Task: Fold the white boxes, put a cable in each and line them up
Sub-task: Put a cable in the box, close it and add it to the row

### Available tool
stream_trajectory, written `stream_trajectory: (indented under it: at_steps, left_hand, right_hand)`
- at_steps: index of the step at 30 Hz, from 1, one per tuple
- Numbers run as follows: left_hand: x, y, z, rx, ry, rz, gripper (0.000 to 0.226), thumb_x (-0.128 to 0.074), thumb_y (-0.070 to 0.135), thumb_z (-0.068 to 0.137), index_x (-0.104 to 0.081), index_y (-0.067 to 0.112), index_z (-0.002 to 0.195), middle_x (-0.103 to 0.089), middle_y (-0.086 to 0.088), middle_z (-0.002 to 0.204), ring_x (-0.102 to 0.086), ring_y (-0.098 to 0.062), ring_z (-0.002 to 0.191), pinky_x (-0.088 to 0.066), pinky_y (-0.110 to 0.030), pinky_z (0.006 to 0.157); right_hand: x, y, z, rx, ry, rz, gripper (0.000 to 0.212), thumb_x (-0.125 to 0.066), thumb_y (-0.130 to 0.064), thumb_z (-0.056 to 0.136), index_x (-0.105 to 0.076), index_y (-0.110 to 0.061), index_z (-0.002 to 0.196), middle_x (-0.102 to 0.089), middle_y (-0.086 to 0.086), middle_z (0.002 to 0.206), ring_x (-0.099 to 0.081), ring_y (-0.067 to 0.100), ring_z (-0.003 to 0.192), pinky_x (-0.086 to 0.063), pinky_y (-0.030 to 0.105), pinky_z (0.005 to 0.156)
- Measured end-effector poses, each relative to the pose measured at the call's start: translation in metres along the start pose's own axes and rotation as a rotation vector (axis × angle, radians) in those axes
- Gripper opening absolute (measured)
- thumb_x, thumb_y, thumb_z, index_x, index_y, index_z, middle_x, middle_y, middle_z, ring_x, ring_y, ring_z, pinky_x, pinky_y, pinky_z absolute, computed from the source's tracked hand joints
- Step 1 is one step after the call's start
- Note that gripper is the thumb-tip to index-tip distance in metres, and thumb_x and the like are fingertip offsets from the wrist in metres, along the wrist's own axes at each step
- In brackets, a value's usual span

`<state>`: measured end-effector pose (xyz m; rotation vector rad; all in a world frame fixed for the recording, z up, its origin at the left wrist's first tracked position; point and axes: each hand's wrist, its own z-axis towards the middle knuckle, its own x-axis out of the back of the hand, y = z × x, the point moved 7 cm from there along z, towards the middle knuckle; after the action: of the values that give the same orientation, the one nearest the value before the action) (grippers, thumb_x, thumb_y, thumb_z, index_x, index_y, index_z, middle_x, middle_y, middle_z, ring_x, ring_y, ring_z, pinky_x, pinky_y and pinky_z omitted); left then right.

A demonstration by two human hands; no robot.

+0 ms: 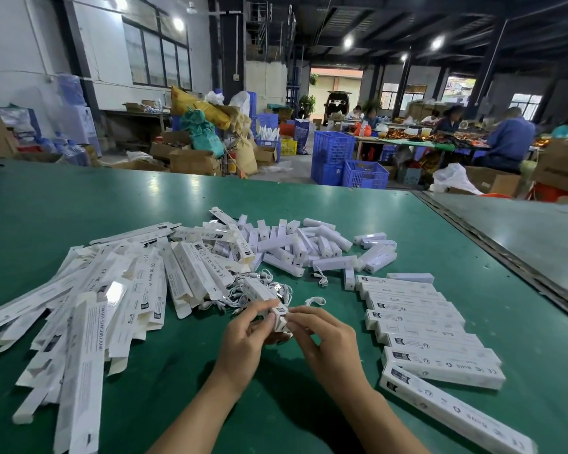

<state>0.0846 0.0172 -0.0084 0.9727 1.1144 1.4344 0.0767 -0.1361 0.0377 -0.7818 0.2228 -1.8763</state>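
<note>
1. Flat white box blanks [89, 306]: printed and unfolded, fanned in a loose overlapping pile on the left part of the green table [177, 381].
2. Left hand [246, 335]: fingers curled, with thumb and fingertips pinching the near end of the white box [266, 294] from its left side.
3. The white box is held just above the table's centre. Its long axis runs away from the person and its near end sits between the two hands.
4. Tangle of white cables [240, 298]: lies on the table just beyond the hands, partly under the far end of the held box.
5. Right hand [318, 335]: fingers bent, fingertips pinching the same near end of the box from the right. What the fingertips press is too small to tell.
6. Loose cable [315, 301]: a single coil on the table just beyond the right fingertips, apart from the tangle.
7. Heap of short white packs [309, 247]: jumbled at table centre, beyond the cables.
8. Row of folded boxes [420, 326]: laid side by side with long sides touching, to the right of the hands. The nearest one [453, 411] lies askew.
9. Blue crates [348, 158] stand on the floor beyond the table.
</note>
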Motion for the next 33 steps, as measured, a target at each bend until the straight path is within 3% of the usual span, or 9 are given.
stream_trajectory:
  at_steps: [4,8,12,15,19,23,26,30,33]
  left_hand:
    - [-0.002,-0.002,0.000,-0.020,-0.028,0.072,0.026,-0.060,0.043,0.085,-0.071,0.048,0.109,-0.072,0.019,0.108,-0.066,-0.002,0.103,-0.050,-0.013,0.083]
    - [-0.006,0.000,-0.003,-0.048,-0.082,0.094,0.035,-0.068,0.058,0.078,-0.069,0.044,0.110,-0.076,0.005,0.095,-0.072,-0.013,0.093,-0.057,-0.036,0.088]
    - [-0.006,0.002,-0.003,-0.073,-0.058,0.177,0.043,-0.067,0.063,0.075,-0.069,0.039,0.111,-0.077,0.006,0.092,-0.073,-0.013,0.091,-0.056,-0.044,0.092]
    - [-0.004,0.004,-0.004,-0.094,-0.029,0.243,0.042,-0.062,0.066,0.077,-0.068,0.044,0.112,-0.076,0.013,0.092,-0.071,-0.005,0.091,-0.056,-0.033,0.089]
    - [-0.011,0.015,-0.009,-0.148,-0.092,0.323,0.027,-0.054,0.057,0.091,-0.057,0.063,0.117,-0.066,0.034,0.108,-0.065,0.008,0.098,-0.046,-0.007,0.079]
    - [-0.018,0.018,-0.011,-0.123,-0.215,0.265,0.037,-0.053,0.039,0.096,-0.056,0.067,0.120,-0.066,0.026,0.120,-0.064,0.007,0.105,-0.047,-0.007,0.082]
    - [-0.022,0.014,-0.012,-0.084,-0.276,0.229,0.039,-0.053,0.043,0.097,-0.050,0.064,0.129,-0.069,0.018,0.120,-0.067,-0.004,0.099,-0.054,-0.020,0.083]
    - [-0.017,0.009,-0.010,-0.085,-0.213,0.356,0.049,-0.052,0.059,0.093,-0.032,0.068,0.137,-0.055,0.023,0.138,-0.055,0.000,0.123,-0.043,-0.023,0.102]
    - [-0.010,0.003,-0.005,-0.115,-0.109,0.624,0.047,-0.057,0.043,0.097,-0.043,0.047,0.141,-0.050,0.014,0.142,-0.041,-0.001,0.133,-0.028,-0.018,0.107]
  right_hand:
    - [0.002,0.007,0.001,-0.083,-0.020,0.052,0.010,-0.078,-0.006,0.081,-0.078,-0.011,0.089,-0.073,-0.006,0.092,-0.067,0.000,0.083,-0.055,0.019,0.075]
    - [0.003,0.012,-0.001,-0.192,-0.032,0.117,0.010,-0.078,-0.008,0.080,-0.075,-0.015,0.086,-0.071,-0.011,0.086,-0.067,0.006,0.076,-0.056,0.023,0.070]
    - [-0.001,0.024,-0.006,-0.410,-0.057,0.219,0.013,-0.080,-0.016,0.080,-0.070,-0.022,0.087,-0.070,-0.011,0.078,-0.067,0.008,0.071,-0.054,0.024,0.067]
    - [-0.007,0.030,-0.011,-0.575,-0.075,0.336,0.016,-0.078,-0.018,0.082,-0.067,-0.020,0.093,-0.068,-0.004,0.078,-0.067,0.011,0.068,-0.056,0.027,0.067]
    - [-0.033,0.027,-0.025,-0.918,-0.229,0.905,0.029,-0.066,-0.016,0.090,-0.054,-0.007,0.115,-0.068,0.011,0.087,-0.066,0.025,0.066,-0.056,0.037,0.060]
    - [-0.040,0.021,-0.026,-1.000,-0.298,1.165,0.034,-0.062,-0.022,0.092,-0.051,-0.003,0.117,-0.066,0.013,0.090,-0.066,0.025,0.069,-0.055,0.031,0.061]
    - [-0.040,0.021,-0.028,-0.966,-0.359,1.177,0.033,-0.065,-0.021,0.090,-0.059,-0.003,0.116,-0.068,0.010,0.092,-0.066,0.021,0.074,-0.055,0.028,0.068]
    - [-0.038,0.035,-0.026,-0.982,-0.056,1.112,0.040,-0.062,-0.027,0.090,-0.052,-0.008,0.123,-0.072,0.009,0.098,-0.067,0.019,0.074,-0.054,0.028,0.065]
    - [-0.018,0.052,-0.027,-1.003,0.272,0.916,0.033,-0.056,-0.031,0.096,-0.047,-0.009,0.118,-0.074,0.006,0.095,-0.068,0.017,0.067,-0.052,0.025,0.056]
